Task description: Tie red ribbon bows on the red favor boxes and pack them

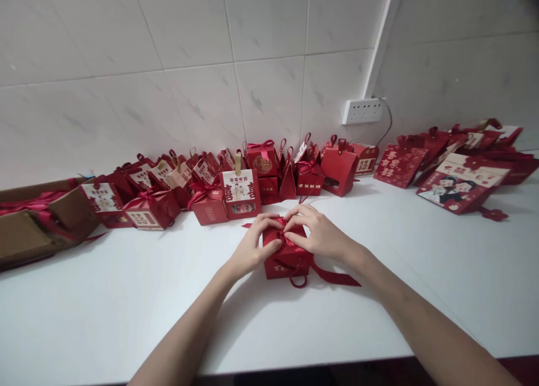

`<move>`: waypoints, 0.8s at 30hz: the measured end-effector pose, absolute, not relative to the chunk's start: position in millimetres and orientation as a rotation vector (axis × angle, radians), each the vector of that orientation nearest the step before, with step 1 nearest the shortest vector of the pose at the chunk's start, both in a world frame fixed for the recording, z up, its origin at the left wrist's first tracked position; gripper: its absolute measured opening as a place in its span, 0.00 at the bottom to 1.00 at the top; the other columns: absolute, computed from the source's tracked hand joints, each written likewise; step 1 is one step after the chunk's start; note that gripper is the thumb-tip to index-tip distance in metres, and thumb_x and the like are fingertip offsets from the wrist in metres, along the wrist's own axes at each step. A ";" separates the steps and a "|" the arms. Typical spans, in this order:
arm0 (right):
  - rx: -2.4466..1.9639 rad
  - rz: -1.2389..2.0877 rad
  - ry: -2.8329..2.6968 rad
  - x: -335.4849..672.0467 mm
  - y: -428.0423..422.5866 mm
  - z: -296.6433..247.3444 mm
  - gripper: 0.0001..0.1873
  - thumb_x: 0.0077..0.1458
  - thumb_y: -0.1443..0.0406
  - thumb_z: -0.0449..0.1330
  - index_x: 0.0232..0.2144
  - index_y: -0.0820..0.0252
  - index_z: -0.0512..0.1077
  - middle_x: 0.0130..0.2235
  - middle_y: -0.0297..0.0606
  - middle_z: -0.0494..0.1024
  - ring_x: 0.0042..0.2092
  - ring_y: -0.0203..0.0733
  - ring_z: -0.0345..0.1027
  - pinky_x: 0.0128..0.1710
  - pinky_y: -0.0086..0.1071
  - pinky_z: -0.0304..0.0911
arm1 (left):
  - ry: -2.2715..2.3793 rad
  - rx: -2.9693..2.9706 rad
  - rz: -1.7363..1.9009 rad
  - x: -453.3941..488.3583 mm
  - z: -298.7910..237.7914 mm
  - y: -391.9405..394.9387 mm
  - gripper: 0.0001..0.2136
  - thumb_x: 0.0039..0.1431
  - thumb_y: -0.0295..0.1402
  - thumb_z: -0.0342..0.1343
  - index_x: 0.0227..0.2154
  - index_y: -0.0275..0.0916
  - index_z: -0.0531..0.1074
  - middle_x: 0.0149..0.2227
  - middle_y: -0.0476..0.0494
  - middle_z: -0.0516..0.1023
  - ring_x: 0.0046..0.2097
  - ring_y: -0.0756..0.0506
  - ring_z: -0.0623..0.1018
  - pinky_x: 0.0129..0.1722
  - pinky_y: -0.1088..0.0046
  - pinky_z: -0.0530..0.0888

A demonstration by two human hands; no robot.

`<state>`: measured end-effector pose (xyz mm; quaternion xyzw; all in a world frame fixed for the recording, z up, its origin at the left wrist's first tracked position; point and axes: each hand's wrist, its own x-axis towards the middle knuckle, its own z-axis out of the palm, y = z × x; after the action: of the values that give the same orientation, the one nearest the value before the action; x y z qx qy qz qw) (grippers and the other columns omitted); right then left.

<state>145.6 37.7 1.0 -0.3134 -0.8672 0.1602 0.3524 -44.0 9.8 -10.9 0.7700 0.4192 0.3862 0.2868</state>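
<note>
In the middle of the white table stands a small red gift box [286, 265], with pale writing on its front face. A red ribbon [337, 276] is on top of it, one tail trailing right over the table and a thin cord loop hanging in front. My left hand [256, 243] pinches the ribbon from the left, thumb and fingers closed at the knot. My right hand [314, 231] meets it from the right, its fingertips also closed on the ribbon. The knot itself is partly hidden by my fingers.
A row of red gift boxes [242, 192] lines the tiled wall behind. Several more boxes [463, 184] stand at the right. A cardboard box [50, 229] holding red ribbon sits at the left. A white power strip [362, 111] is on the wall.
</note>
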 end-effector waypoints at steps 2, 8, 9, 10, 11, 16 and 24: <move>-0.835 0.428 -2.281 146.7 36.7 3.5 0.05 0.51 0.71 0.58 0.26 0.58 0.72 0.37 0.39 0.74 0.44 0.44 0.64 0.46 0.41 0.62 | 1.193 2.121 0.935 -43.3 -0.4 10.8 0.07 0.53 0.34 0.54 0.35 0.40 0.71 0.48 0.41 0.68 0.49 0.42 0.71 0.52 0.63 0.66; -0.826 0.459 -2.316 149.5 38.6 3.9 0.05 0.51 0.70 0.57 0.26 0.56 0.72 0.37 0.38 0.74 0.45 0.47 0.63 0.47 0.43 0.61 | 1.335 2.532 0.649 -29.5 27.2 17.0 0.04 0.47 0.26 0.54 0.22 0.40 0.72 0.36 0.42 0.72 0.35 0.44 0.73 0.37 0.68 0.70; -0.842 0.473 -2.314 150.1 38.8 4.6 0.05 0.50 0.69 0.58 0.26 0.56 0.72 0.38 0.38 0.75 0.45 0.47 0.62 0.47 0.44 0.61 | 1.325 2.571 0.618 -27.6 28.2 17.7 0.06 0.47 0.25 0.53 0.22 0.40 0.72 0.36 0.41 0.72 0.35 0.44 0.73 0.37 0.68 0.70; -0.866 0.488 -2.309 150.6 38.7 5.7 0.04 0.49 0.69 0.59 0.25 0.56 0.72 0.37 0.38 0.75 0.45 0.47 0.62 0.47 0.44 0.61 | 1.309 2.575 0.618 -26.4 27.8 18.3 0.07 0.48 0.24 0.52 0.22 0.40 0.72 0.36 0.41 0.72 0.35 0.44 0.73 0.37 0.68 0.70; -0.890 0.503 -2.305 151.0 38.4 7.1 0.04 0.48 0.69 0.59 0.25 0.56 0.72 0.37 0.37 0.75 0.45 0.48 0.62 0.47 0.44 0.61 | 1.290 2.547 0.652 -25.8 26.2 18.7 0.07 0.49 0.24 0.51 0.21 0.39 0.72 0.37 0.41 0.72 0.37 0.44 0.73 0.38 0.69 0.70; -0.866 0.573 -2.273 150.5 36.7 12.8 0.03 0.49 0.69 0.60 0.25 0.58 0.72 0.34 0.37 0.76 0.44 0.46 0.63 0.46 0.42 0.59 | 1.223 2.181 1.022 -29.0 9.8 19.5 0.06 0.54 0.29 0.51 0.23 0.38 0.70 0.37 0.42 0.70 0.41 0.45 0.72 0.45 0.68 0.69; -0.786 1.051 -1.966 149.8 53.6 2.1 0.05 0.48 0.66 0.56 0.22 0.60 0.68 0.33 0.36 0.73 0.36 0.39 0.66 0.39 0.35 0.61 | 1.110 1.935 1.217 -31.6 -4.3 23.3 0.09 0.55 0.39 0.53 0.25 0.39 0.68 0.35 0.44 0.70 0.40 0.46 0.71 0.45 0.68 0.67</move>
<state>149.8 53.6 2.1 -0.3077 -0.7695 0.4115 0.3793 -31.6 23.3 -4.3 0.7275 0.4173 0.4573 0.2956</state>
